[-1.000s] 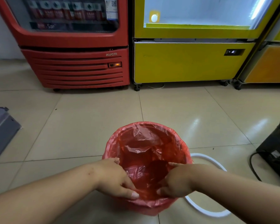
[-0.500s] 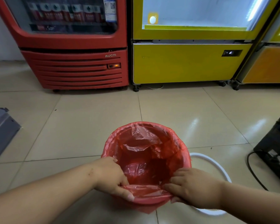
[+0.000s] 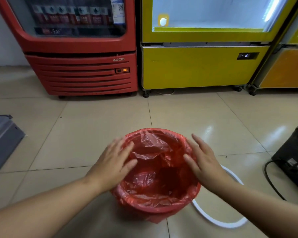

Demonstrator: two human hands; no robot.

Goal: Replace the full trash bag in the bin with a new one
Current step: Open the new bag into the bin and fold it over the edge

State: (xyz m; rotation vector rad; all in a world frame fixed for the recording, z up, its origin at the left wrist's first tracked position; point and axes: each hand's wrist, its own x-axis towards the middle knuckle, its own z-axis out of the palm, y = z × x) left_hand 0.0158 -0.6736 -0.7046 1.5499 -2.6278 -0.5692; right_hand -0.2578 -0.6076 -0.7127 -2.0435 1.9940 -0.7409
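Note:
A round bin stands on the tiled floor, lined with a thin red trash bag [image 3: 155, 170] whose edge is folded down over the rim all round. The bin's own wall is hidden under the plastic. My left hand [image 3: 115, 160] is at the bin's left rim with fingers spread and straight, blurred by motion. My right hand [image 3: 201, 158] is at the right rim, fingers straight, palm facing the bag. Neither hand holds anything.
A white ring [image 3: 218, 222] lies on the floor behind the bin's right side. A red drinks fridge [image 3: 81, 66] and a yellow cabinet [image 3: 196, 66] stand at the back. A black device with a cable [image 3: 292, 160] sits right, a grey object [image 3: 2, 140] left.
Both hands have let go of the bag's near edge and moved up and apart to the bin's left and right rims, fingers now straight. The bag's edge lies folded over the rim.

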